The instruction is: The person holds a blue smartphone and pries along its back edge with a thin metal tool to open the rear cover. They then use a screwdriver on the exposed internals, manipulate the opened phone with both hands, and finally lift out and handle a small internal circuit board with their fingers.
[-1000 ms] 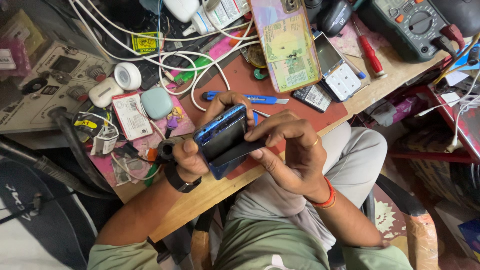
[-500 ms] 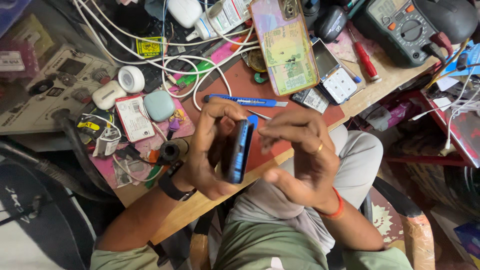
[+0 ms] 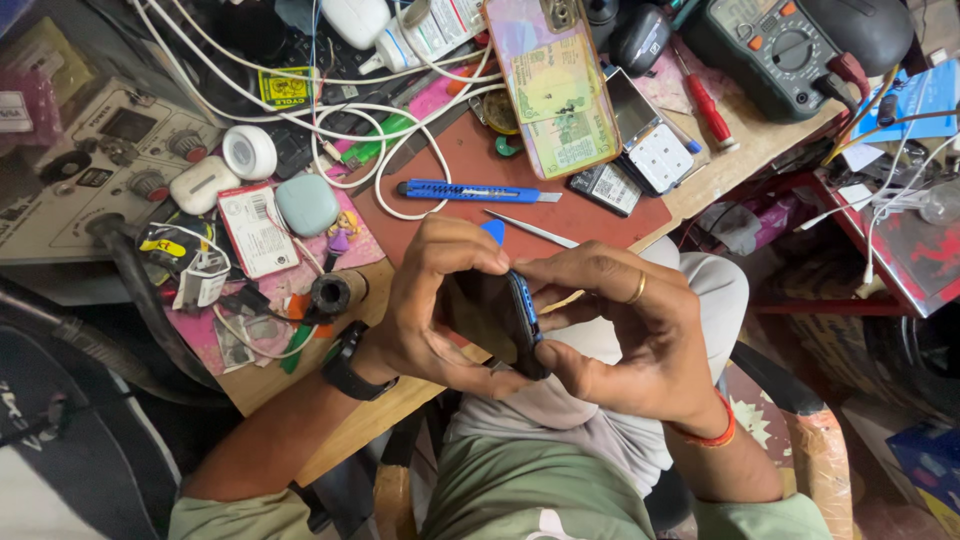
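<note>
Two hands close on one thing here — a dark phone (image 3: pixel 505 320) with a blue edge, held on its side between them, just above the near edge of the worktop (image 3: pixel 300 370) and over our lap. Our left hand (image 3: pixel 440 305) wraps the phone's back, fingers curled over its top and thumb beneath. Our right hand (image 3: pixel 625 335), with a ring on one finger and a red band at the wrist, presses against the blue edge from the other side, its fingertips meeting those of the left over the top. Both hands are clamped on the phone, neither spread.

Just beyond our fingertips a blue pick (image 3: pixel 493 231) peeks out, and a thin metal blade (image 3: pixel 530 229) lies on the red mat (image 3: pixel 480 165). Farther out from the hands rests a blue utility knife (image 3: pixel 470 192), then a large phone in a pale patterned case (image 3: pixel 550 85). Beyond our right hand lie a red screwdriver (image 3: pixel 708 103) and a dark multimeter (image 3: pixel 775 50). Out past our left hand sit a teal earbud case (image 3: pixel 306 204) and a white tape roll (image 3: pixel 248 152), with white cables (image 3: pixel 390 110) looping over them all.
</note>
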Available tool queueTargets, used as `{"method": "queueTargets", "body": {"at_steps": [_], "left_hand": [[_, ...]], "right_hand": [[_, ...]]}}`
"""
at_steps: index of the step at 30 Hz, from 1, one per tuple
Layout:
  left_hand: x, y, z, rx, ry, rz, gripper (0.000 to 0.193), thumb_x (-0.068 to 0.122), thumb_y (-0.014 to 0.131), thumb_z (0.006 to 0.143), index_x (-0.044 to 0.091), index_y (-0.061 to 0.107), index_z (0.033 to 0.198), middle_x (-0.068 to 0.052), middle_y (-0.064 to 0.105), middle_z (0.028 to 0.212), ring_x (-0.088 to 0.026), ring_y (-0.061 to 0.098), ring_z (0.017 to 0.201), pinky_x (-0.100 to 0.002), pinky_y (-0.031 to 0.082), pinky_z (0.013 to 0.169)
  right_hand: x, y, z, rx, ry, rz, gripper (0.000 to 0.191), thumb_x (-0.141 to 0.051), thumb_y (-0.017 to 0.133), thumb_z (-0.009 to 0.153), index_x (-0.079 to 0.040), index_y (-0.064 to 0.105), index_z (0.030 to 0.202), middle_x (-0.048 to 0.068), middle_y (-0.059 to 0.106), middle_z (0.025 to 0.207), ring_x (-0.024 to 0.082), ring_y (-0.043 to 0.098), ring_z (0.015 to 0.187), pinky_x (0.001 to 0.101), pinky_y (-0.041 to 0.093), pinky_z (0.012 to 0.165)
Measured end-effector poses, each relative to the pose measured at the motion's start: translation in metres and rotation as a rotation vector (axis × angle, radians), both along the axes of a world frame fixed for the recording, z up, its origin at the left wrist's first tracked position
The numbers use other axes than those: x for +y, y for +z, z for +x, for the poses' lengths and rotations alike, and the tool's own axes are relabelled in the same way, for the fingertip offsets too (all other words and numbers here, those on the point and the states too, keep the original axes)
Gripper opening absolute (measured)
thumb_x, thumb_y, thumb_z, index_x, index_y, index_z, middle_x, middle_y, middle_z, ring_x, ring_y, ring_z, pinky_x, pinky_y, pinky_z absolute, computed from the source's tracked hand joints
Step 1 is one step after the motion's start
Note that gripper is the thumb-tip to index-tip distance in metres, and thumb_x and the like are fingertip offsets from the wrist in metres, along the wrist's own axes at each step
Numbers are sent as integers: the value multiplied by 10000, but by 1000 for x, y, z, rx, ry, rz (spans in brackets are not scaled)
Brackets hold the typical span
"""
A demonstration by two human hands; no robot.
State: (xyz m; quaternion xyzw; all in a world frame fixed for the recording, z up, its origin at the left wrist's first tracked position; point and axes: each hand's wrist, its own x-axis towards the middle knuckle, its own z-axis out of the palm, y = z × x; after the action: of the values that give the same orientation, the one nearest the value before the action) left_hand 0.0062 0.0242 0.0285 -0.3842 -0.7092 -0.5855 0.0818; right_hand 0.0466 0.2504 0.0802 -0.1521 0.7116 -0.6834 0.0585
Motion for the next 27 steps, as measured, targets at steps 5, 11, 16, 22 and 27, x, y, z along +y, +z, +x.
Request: {"method": "queueTargets", "body": {"at_steps": [5,11,16,22,27], "left_hand": [[0,1,0,25,-7,0,835,304,1007,634,56,519,1264,-95,589,1208,-257,606,1152,-358,518,972],[7,0,0,54,14,34,791,292,983,626,46,532,1227,-101,591,1177,-271,634,1092,-388,551,963],[10,-1,1,114,42,29,793,346,968,630,39,530,1215,-104,584,1164,-277,644,1051,-401,541,926],[17,-3,0,144,84,31,718,321,902,666,39,522,1207,-103,571,1137,-272,633,1022,-406,537,911],[19,-1,1,164,102,-10,704,308,889,675,35,511,1202,-106,570,1118,-269,606,1000,-409,528,890]], "right_hand": [[1,1,1,-25,-13,-25,503,-73,778,771,64,676,1243,135,726,1094,178,754,968,287,653,867],[2,1,0,40,-15,15,451,-75,741,774,54,681,1201,130,728,1109,172,753,969,279,664,860],[2,1,0,39,-31,26,387,-65,718,753,49,675,1121,132,721,1106,175,747,983,282,655,862],[3,-2,-3,17,-27,-50,387,-40,703,762,54,654,1135,140,682,1141,177,726,1023,294,657,884],[2,0,-4,-15,-44,-85,394,-29,678,742,54,653,1127,131,674,1143,170,723,1018,284,658,860]]}}
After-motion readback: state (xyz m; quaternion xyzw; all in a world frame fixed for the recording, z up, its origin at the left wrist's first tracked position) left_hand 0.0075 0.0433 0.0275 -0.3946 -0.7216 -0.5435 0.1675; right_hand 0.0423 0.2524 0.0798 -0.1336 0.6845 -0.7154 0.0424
